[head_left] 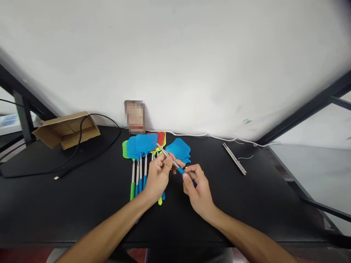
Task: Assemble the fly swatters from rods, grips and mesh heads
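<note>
Both my hands hold one fly swatter handle (180, 170), a silver metal rod with a blue grip, tilted up to the left. My left hand (160, 170) pinches the metal rod. Around the blue grip, my right hand (199, 188) is closed. A loose blue swatter head (178, 149) lies on the table just behind the hands. To the left, several finished-looking fly swatters (142, 144) lie overlapped, with blue, green, red and yellow mesh heads and metal handles. My left hand and forearm partly cover their handles.
The black table (246, 212) stands against a white wall. An open cardboard box (68, 129) and a black cable (79, 146) are at the left. Thin metal rods (234, 159) lie at the right. A white cable (192, 134) runs along the wall, near a pixelated upright block (135, 115).
</note>
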`<state>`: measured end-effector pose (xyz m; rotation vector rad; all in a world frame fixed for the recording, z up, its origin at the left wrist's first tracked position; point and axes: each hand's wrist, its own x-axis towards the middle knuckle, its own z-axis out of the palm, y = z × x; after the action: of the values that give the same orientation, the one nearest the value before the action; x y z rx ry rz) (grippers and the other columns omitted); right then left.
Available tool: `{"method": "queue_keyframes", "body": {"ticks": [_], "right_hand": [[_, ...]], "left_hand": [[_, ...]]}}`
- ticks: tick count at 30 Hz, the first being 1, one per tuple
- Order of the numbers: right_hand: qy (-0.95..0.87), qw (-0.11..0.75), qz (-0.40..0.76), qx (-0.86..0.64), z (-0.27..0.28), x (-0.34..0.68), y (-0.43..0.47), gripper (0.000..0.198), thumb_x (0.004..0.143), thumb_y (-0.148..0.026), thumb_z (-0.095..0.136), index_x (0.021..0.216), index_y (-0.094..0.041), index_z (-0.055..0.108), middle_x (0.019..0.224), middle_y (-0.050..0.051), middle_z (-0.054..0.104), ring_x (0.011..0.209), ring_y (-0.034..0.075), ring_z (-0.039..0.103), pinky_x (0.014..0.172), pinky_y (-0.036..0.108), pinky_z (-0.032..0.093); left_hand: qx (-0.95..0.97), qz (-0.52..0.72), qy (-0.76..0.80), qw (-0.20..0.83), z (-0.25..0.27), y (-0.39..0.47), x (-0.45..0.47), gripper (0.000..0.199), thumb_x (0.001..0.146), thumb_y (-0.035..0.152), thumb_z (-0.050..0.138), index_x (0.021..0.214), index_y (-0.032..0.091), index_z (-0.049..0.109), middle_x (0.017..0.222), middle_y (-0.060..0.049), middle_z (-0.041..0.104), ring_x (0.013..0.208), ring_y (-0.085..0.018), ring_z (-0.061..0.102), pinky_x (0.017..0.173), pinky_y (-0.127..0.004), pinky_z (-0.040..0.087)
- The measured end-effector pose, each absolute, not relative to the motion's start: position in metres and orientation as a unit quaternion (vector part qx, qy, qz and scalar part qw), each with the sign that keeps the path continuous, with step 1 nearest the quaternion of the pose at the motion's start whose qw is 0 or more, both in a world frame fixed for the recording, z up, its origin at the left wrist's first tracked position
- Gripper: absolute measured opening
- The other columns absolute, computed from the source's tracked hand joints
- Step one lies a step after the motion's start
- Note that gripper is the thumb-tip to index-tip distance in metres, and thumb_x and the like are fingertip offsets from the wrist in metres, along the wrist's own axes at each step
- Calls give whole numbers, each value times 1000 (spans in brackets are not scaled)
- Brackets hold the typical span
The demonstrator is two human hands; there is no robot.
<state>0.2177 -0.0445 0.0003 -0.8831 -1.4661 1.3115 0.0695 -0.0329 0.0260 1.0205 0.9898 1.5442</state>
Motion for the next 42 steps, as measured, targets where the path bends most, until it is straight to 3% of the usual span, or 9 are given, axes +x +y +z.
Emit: {"method": "queue_keyframes", "body": {"ticks": [12,18,21,24,28,32,35,39,42], "right_hand": [[-490,440,694,-292,-1,212,-46,30,103,-52,54,93,-25,43,57,-13,30,43,5,23,41,17,24],[-452,395,751,-275,1,210,-49,34,105,-50,51,126,-23,51,55,-12,37,43,7,25,40,19,29],[-444,372,772,-261,3,211,-47,37,105,-50,51,129,-23,51,54,-11,40,41,8,29,40,20,31],[-526,332,739,-260,10,218,-39,34,105,-51,49,120,-21,58,57,-7,52,42,10,43,44,23,39],[-717,297,549,-311,23,240,-19,39,103,-49,53,83,-18,67,76,4,67,64,14,60,61,28,48],[-726,403,402,-387,32,265,1,24,102,-43,58,111,-22,65,92,4,69,78,17,64,67,29,51],[-733,462,328,-377,36,274,6,35,101,-37,60,133,-26,53,105,5,69,91,20,66,75,33,54],[-789,449,246,-340,38,273,3,37,103,-31,57,139,-28,51,111,7,67,94,21,65,80,36,55],[-838,401,164,-333,36,270,0,30,105,-29,53,134,-25,56,106,8,68,97,23,63,82,38,53]], "left_hand": [[456,614,421,488,14,-33,68,35,97,52,61,90,17,61,76,-4,71,62,-14,55,60,-26,44],[468,612,412,487,20,-33,69,36,98,51,60,86,17,60,73,-2,67,62,-13,54,61,-25,43],[457,610,395,513,22,-35,72,36,99,50,59,84,17,59,74,-2,65,61,-12,53,59,-24,44],[420,610,382,553,24,-37,75,37,101,51,53,86,18,57,76,-1,63,57,-11,48,54,-24,41],[459,581,383,553,31,-33,67,36,104,51,46,87,20,52,67,3,53,57,-12,49,58,-24,43],[601,477,450,457,45,-27,46,36,105,51,44,88,21,55,64,5,46,54,-12,48,53,-24,39],[724,391,489,290,57,-29,34,35,105,45,46,93,20,66,76,0,61,67,-15,55,60,-26,40],[790,319,521,39,62,-34,31,28,106,36,48,115,23,71,88,-3,67,79,-18,61,65,-28,41],[810,262,509,-126,57,-34,33,24,105,32,51,109,21,72,82,-5,62,78,-20,57,66,-30,40]]}}
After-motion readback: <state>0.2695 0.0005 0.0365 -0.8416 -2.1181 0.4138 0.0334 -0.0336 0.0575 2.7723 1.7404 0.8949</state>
